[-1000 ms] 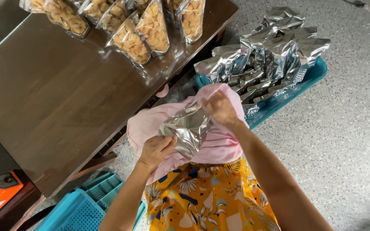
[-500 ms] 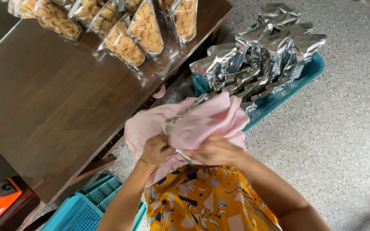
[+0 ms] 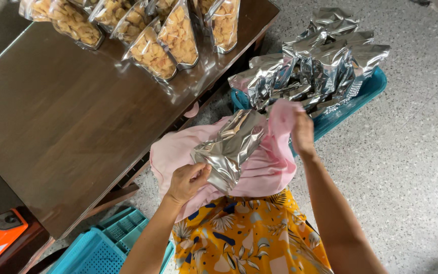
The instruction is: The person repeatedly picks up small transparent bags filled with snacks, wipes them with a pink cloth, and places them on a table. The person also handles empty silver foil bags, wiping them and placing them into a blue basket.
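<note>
A silver foil pouch (image 3: 231, 147) lies on a pink cloth (image 3: 269, 167) spread over my lap. My left hand (image 3: 186, 180) pinches the pouch's lower left corner. My right hand (image 3: 302, 133) grips the far edge of the pink cloth, lifted up beside the pouch. Below the cloth shows my yellow patterned garment (image 3: 249, 243).
A teal basket (image 3: 361, 99) on the floor ahead holds several silver pouches (image 3: 320, 61). A dark wooden table (image 3: 62, 127) at the left carries several clear bags of yellow snacks (image 3: 150, 43). Another teal crate (image 3: 97, 248) and an orange object (image 3: 1, 236) lie at lower left.
The cloth had been folded over the pouch by my right hand; now that hand has pulled the cloth edge back to the right, and the pouch lies uncovered.
</note>
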